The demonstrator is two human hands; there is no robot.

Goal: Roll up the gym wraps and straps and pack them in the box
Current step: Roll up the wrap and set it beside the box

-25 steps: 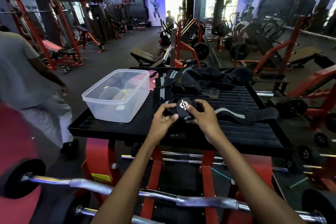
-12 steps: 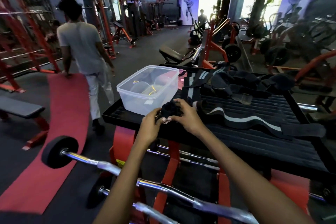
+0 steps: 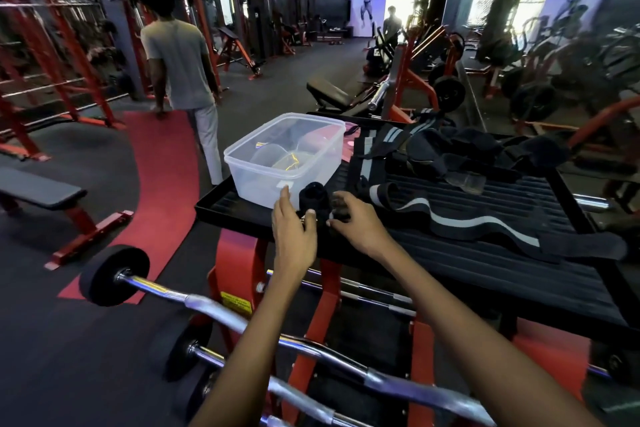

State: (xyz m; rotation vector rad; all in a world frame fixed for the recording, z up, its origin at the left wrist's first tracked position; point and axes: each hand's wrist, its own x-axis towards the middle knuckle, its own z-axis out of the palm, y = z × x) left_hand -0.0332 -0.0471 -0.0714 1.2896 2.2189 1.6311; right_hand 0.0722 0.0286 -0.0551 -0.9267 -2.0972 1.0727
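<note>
A rolled black wrap [image 3: 313, 199] stands upright at the near edge of the black tray table [image 3: 485, 274], just in front of the clear plastic box [image 3: 284, 156]. My left hand [image 3: 294, 222] grips the roll from the left with thumb and fingers. My right hand [image 3: 353, 222] rests beside it on the right, fingers spread and touching the wrap's loose end. An unrolled black wrap with a grey stripe [image 3: 467, 218] lies across the tray to the right. A heap of black straps and wraps [image 3: 460, 152] lies at the tray's far side.
Chrome curl bars [image 3: 214, 308] on a red rack sit below the tray, close to my forearms. A person in a grey shirt [image 3: 180, 80] walks away on the left by a red mat. A flat bench [image 3: 41, 191] stands at far left; gym machines fill the background.
The view has swung left. The wrap is now a tight upright roll beside the box; my right hand has loosened from it while my left still grips it. The person walked farther away.
</note>
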